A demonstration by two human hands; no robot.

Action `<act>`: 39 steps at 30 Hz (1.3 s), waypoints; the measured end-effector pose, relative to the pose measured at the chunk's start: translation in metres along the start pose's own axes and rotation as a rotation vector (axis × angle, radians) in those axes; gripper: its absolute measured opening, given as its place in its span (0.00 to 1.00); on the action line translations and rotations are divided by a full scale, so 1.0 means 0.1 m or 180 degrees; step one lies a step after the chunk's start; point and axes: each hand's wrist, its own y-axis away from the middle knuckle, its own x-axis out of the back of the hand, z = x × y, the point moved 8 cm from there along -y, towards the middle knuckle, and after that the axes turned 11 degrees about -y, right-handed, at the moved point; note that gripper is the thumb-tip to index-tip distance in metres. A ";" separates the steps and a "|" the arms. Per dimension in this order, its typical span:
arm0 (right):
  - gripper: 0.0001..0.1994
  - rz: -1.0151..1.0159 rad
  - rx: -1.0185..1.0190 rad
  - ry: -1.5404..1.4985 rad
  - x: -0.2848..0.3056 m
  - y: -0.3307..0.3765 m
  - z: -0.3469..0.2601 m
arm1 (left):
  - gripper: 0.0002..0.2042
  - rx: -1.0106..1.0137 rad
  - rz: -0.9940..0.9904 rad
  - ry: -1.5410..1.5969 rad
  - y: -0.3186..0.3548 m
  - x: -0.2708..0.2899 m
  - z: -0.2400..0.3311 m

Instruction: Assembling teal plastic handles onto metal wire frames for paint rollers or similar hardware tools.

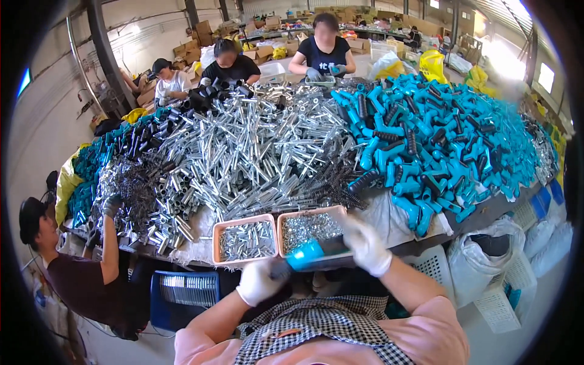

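My left hand (258,283), in a white glove, is closed round the dark end of a teal-and-black plastic tool housing (304,254). The housing lies sideways across my front, just over the table's near edge. At its other black end is my right hand (367,243), also white-gloved; motion smears its fingers, so their grip does not show. Just beyond the housing stand two pink trays: the left tray (215,243) holds small metal pins, the right tray (281,234) small metal pieces.
Metal rods and tubes (243,146) heap up mid-table, beside dark coil springs (331,182). Teal housings (438,140) pile at the right. A co-worker (79,267) reaches in from the left; several others work across the table. A blue chair (182,298) and white crates (499,307) flank me.
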 end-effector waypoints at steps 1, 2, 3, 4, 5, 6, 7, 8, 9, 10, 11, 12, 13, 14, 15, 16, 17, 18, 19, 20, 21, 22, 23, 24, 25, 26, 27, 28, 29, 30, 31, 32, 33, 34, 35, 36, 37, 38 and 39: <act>0.24 -0.0594 0.0452 0.0192 -0.32 0.15 -0.13 | 0.10 0.0583 0.0476 -0.0177 -0.01 0.07 -0.28; 0.25 -0.0961 0.1805 0.1047 -0.62 0.33 -0.53 | 0.10 0.0493 0.0364 -0.0134 0.00 -0.03 -0.31; 0.24 -0.1789 0.2173 0.1572 -0.84 0.48 -0.67 | 0.11 -0.0052 -0.0231 0.0071 0.04 -0.21 -0.07; 0.22 -0.1949 0.2169 0.1426 -0.78 0.40 -0.68 | 0.11 -0.0632 -0.0705 0.0054 0.22 -0.47 0.06; 0.21 -0.2108 0.2137 0.1284 -0.67 0.32 -0.59 | 0.11 -0.0776 -0.1402 -0.0082 0.35 -0.64 0.22; 0.18 -0.1042 0.0812 0.0553 -0.31 0.05 -0.30 | 0.11 -0.0586 -0.1494 0.0116 0.34 -0.59 0.26; 0.18 -0.0614 0.0229 0.0419 0.05 -0.22 -0.01 | 0.11 -0.0531 -0.0753 -0.0112 0.25 -0.50 0.09; 0.19 -0.0606 0.0198 0.0882 -0.03 -0.20 -0.08 | 0.12 0.0078 -0.0221 0.0181 0.05 -0.27 -0.07; 0.20 -0.0817 0.0622 0.0830 -0.29 0.01 -0.07 | 0.12 0.0658 0.0059 -0.0057 0.01 -0.12 -0.35; 0.20 -0.1412 0.1892 0.1224 -0.65 0.21 -0.54 | 0.12 0.0732 0.0144 -0.0189 0.00 -0.19 -0.47; 0.20 -0.1871 0.2068 0.1478 -0.86 0.38 -0.73 | 0.11 0.0206 -0.0029 0.0110 0.09 -0.33 -0.29; 0.19 -0.1921 0.2300 0.1282 -0.87 0.36 -0.78 | 0.12 -0.0327 -0.0357 0.0371 0.22 -0.51 -0.14; 0.18 -0.1954 0.2495 0.1114 -0.74 0.35 -0.79 | 0.12 -0.0558 -0.1114 0.0166 0.27 -0.57 0.21; 0.17 -0.1427 0.1555 0.0910 -0.47 0.07 -0.58 | 0.14 -0.0699 -0.1348 0.0275 0.32 -0.62 0.29; 0.17 -0.0752 0.0555 0.0497 -0.19 -0.27 -0.34 | 0.13 -0.0479 -0.0929 0.0336 0.27 -0.54 0.17; 0.17 -0.0522 0.0667 0.0552 0.01 -0.35 -0.15 | 0.13 -0.0183 -0.0771 0.0583 0.11 -0.38 0.06; 0.18 -0.0802 0.0593 0.0780 -0.17 -0.18 -0.15 | 0.13 0.0335 -0.0044 0.0482 -0.01 -0.12 -0.15; 0.20 -0.0969 0.0835 0.0896 -0.44 0.04 -0.22 | 0.13 0.0832 0.0027 0.0176 0.02 -0.22 -0.49; 0.22 -0.1569 0.1771 0.1073 -0.76 0.24 -0.55 | 0.11 0.0407 -0.0026 0.0294 0.06 -0.36 -0.46; 0.22 -0.2162 0.2063 0.1061 -0.90 0.42 -0.71 | 0.10 -0.0130 -0.0660 0.0203 0.15 -0.50 -0.18; 0.21 -0.2387 0.2262 0.0783 -0.86 0.43 -0.74 | 0.10 -0.0576 -0.1062 0.0001 0.25 -0.62 0.07; 0.21 -0.2111 0.0567 -0.0434 -0.54 0.18 -0.09 | 0.10 -0.0889 -0.1391 0.0176 0.30 -0.61 0.34; 0.20 -0.0967 0.0431 0.0471 -0.32 -0.07 -0.22 | 0.11 -0.0563 -0.1155 0.0283 0.29 -0.53 0.23; 0.19 -0.0710 0.0649 0.0454 0.02 -0.32 -0.06 | 0.12 -0.0611 -0.0535 0.0298 0.14 -0.39 0.15; 0.19 -0.0540 0.0462 0.0482 0.06 -0.26 0.05 | 0.13 0.0079 -0.0235 0.0396 -0.01 -0.21 0.00; 0.22 -0.0732 0.0196 0.0154 -0.24 -0.07 -0.01 | 0.12 0.0779 0.0107 0.0434 0.02 -0.17 -0.35; 0.24 -0.0861 0.0883 -0.0057 -0.55 0.10 -0.42 | 0.12 0.0641 0.0012 0.0280 0.01 -0.29 -0.43; 0.25 -0.1667 0.2103 0.1442 -0.81 0.29 -0.79 | 0.12 0.0130 -0.0297 0.0479 0.04 -0.39 -0.17; 0.24 -0.1790 0.2223 0.1450 -0.78 0.31 -0.76 | 0.13 -0.0416 -0.1107 0.0114 0.16 -0.59 0.07; 0.24 -0.1916 0.2343 0.1455 -0.72 0.30 -0.67 | 0.14 -0.0555 -0.1463 0.0151 0.29 -0.65 0.23; 0.21 -0.1204 0.1083 0.0985 -0.43 -0.01 -0.42 | 0.15 -0.0411 -0.1600 0.0220 0.31 -0.62 0.26; 0.20 -0.0794 0.0701 0.0722 -0.16 -0.29 -0.19 | 0.14 -0.0456 -0.0987 -0.0041 0.18 -0.49 0.17; 0.19 -0.0622 0.0427 0.0777 0.09 -0.32 0.08 | 0.14 -0.0381 -0.0448 0.0471 -0.04 -0.18 0.19; 0.19 -0.0737 -0.0131 0.0448 -0.05 -0.13 0.24 | 0.12 0.0435 -0.0301 0.0561 -0.09 -0.12 -0.14; 0.22 -0.0896 0.0728 0.0555 -0.35 0.00 -0.08 | 0.11 0.0844 -0.0399 0.0395 -0.06 -0.27 -0.48; 0.26 -0.1610 0.1729 0.1138 -0.68 0.19 -0.48 | 0.12 0.0537 -0.0374 0.0359 -0.05 -0.39 -0.41; 0.29 -0.1945 0.2358 0.1653 -0.88 0.37 -0.65 | 0.12 -0.0234 -0.0577 0.0198 0.05 -0.56 -0.18; 0.28 -0.1838 0.2795 0.1938 -0.89 0.41 -0.75 | 0.12 -0.0411 -0.1268 0.0077 0.18 -0.75 0.05; 0.27 -0.1451 0.2809 0.2661 -0.83 0.27 -0.70 | 0.13 -0.0241 -0.1711 0.0337 0.26 -0.81 0.16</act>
